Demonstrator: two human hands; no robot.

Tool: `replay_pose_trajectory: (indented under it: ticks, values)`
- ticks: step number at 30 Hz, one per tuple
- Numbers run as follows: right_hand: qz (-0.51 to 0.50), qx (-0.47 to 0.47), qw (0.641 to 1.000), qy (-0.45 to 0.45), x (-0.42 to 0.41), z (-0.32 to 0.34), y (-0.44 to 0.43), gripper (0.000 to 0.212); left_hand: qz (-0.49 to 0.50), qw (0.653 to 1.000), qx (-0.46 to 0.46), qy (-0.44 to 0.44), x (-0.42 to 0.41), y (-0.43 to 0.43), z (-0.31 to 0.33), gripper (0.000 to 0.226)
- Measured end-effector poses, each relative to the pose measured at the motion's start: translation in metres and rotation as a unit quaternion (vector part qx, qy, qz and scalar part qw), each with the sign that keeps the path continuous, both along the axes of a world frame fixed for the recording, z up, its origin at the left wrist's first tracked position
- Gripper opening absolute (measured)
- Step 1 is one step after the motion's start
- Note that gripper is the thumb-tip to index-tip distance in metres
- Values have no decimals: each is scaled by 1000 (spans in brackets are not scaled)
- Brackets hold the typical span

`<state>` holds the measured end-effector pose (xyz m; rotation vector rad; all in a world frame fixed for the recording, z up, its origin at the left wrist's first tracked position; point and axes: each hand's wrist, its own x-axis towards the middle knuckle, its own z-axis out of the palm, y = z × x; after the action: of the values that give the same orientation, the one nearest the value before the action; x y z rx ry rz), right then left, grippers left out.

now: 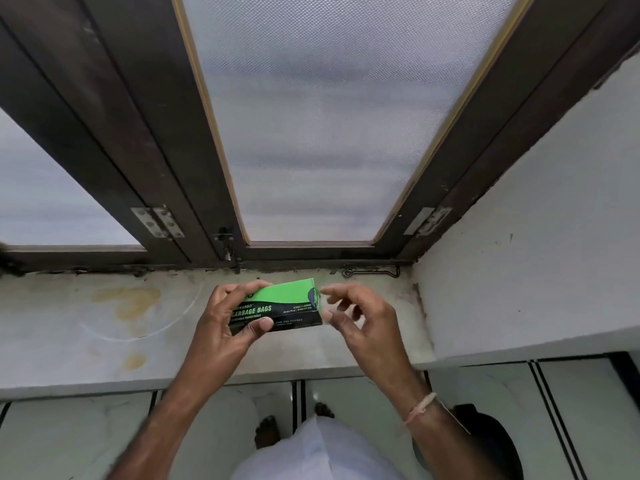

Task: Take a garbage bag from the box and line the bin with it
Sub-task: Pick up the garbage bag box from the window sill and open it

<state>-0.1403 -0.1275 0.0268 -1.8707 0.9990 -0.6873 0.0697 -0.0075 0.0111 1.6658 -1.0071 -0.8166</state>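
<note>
**Ana:** Frosted window panes up ahead, a stained stone sill (104, 327) under them, and we're standing right against it with the garbage bag box (282, 304) held just above the ledge.

**Ben:** Left hand (230, 323) has it, right? Thumb across the printed black front, fingers wrapped over the green top.

**Ana:** Yes, firm hold on the left end. Our right hand (356, 320) is loosely spread, holding nothing, fingertips just beside the box's right end flap.

**Ben:** So where are we in the job?

**Ana:** Early, we'd say. Box is in hand, but it looks closed and no bag shows.

**Ben:** And the bin?

**Ana:** A dark round shape (485, 441) sits on the floor by our right wrist; whether that's the bin, we can't tell. Opening, pulling a bag and lining are all left.
</note>
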Motion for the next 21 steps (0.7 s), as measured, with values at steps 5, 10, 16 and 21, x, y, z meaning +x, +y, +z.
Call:
replay_pose_trajectory:
  ticks: [5, 10, 16, 21]
  values:
    - [32, 99, 994, -44, 0, 8, 12, 37, -11, 1000, -5, -12, 5, 9, 1, 47]
    - [7, 100, 992, -78, 0, 9, 27, 19, -28, 1000, -11, -7, 7, 12, 3, 43]
    - [-54, 79, 984, -151, 5, 13, 42, 17, -12, 1000, -4, -3, 8, 13, 4, 47]
    - [-44, 187, 957, -216, 8, 18, 42, 33, -6, 1000, -1, 1, 9, 14, 7, 49]
